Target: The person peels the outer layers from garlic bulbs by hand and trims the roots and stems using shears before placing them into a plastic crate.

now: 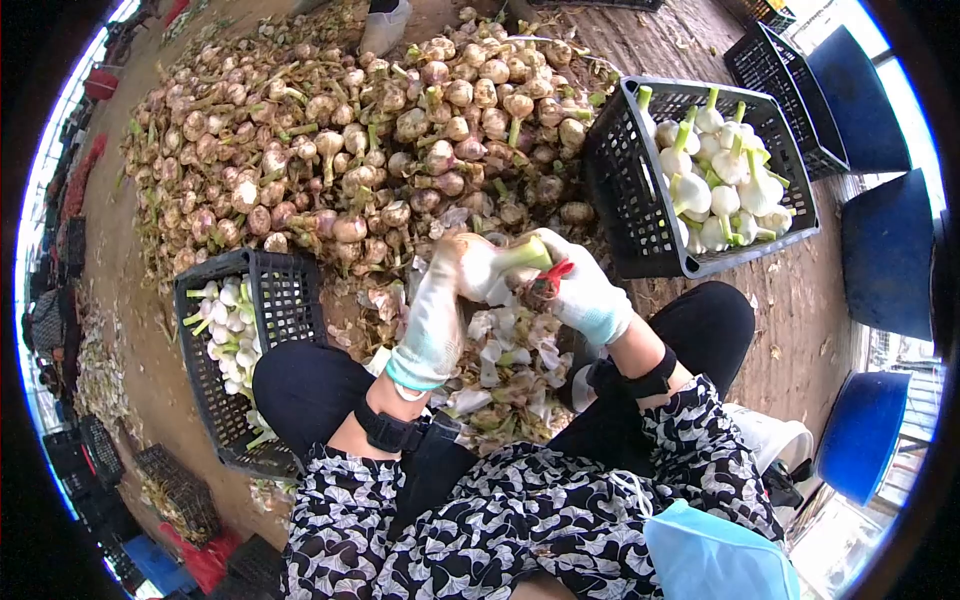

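Note:
In front of me, my left hand (438,312), in a white glove with a teal cuff, is closed around a large garlic bulb (482,270). The bulb's white skin shows, and its thick green stem points right toward the other hand. My right hand (588,298), gloved the same way, is closed beside the stem's end. A red strip (556,271) and a small dark piece show at its fingers; what tool or tie this belongs to is mostly hidden. Peeled garlic skins (500,350) lie on the ground below both hands.
A large heap of unpeeled garlic (330,150) spreads ahead. A black crate of white garlic (600,160) stands at the right, another black crate (290,300) at the left knee. Blue tubs (865,435) line the right side. A person's shoe (385,28) shows beyond the heap.

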